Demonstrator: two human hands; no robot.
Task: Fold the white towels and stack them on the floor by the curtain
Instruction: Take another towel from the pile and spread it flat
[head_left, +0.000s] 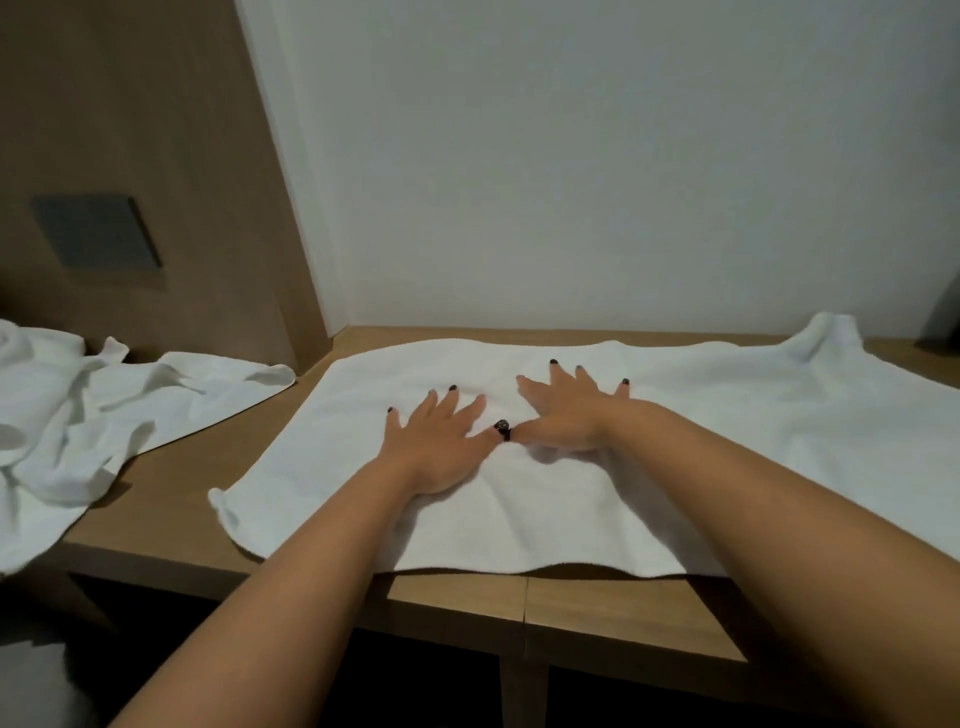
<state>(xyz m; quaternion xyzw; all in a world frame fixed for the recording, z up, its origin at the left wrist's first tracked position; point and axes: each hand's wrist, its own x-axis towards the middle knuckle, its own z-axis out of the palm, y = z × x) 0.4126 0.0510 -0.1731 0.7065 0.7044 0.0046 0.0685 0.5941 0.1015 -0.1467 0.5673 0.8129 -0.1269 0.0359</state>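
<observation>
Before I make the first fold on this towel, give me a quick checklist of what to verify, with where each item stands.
1. Spread towel lies flat on the wooden counter: mostly ok; its far right corner is bunched up.
2. Left hand pressing flat on the towel, fingers straight: ok.
3. Right hand pressing flat beside it, fingers spread: ok.
4. Near edge aligned with the counter front: not ok; it is wavy and the left corner curls.
5. Crumpled towels on the left kept apart from this one: ok.
6. Stacking spot by the curtain: cannot tell, out of view.
</observation>
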